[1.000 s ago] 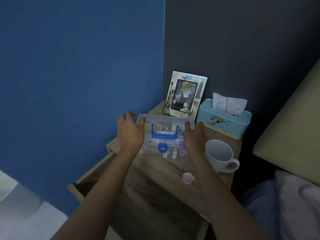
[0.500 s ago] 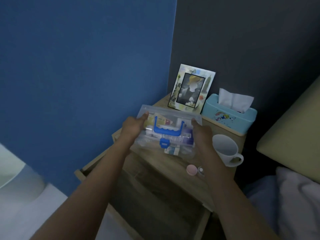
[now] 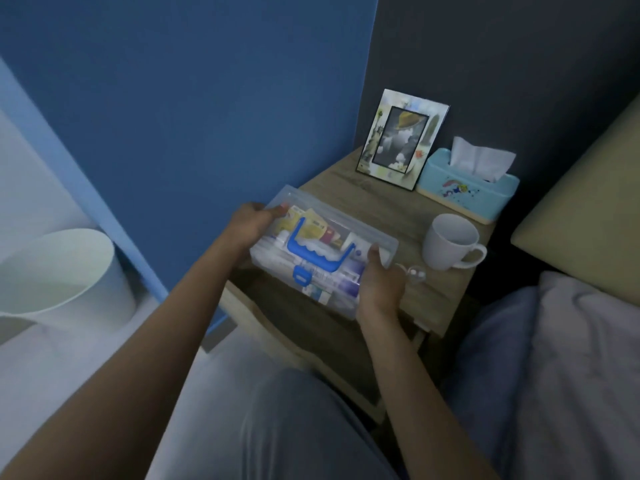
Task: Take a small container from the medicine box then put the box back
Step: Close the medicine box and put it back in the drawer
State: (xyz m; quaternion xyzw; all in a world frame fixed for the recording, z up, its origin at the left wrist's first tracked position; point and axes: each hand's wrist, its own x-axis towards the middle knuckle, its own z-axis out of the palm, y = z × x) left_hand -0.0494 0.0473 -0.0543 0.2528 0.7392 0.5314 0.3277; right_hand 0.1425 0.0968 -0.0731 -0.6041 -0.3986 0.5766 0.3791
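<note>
Over the wooden desk (image 3: 377, 206) beside blue wall, clear plastic medicine box with blue handle (image 3: 320, 251) clasped endwise between both hands' fingers (image 3: 277, 212), seemingly light, rigid, slippery.

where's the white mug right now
The white mug stands on the right side of the wooden nightstand, in front of the blue tissue box.

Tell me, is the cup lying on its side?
No, the cup stands upright on the nightstand, its open mouth facing up.
</note>
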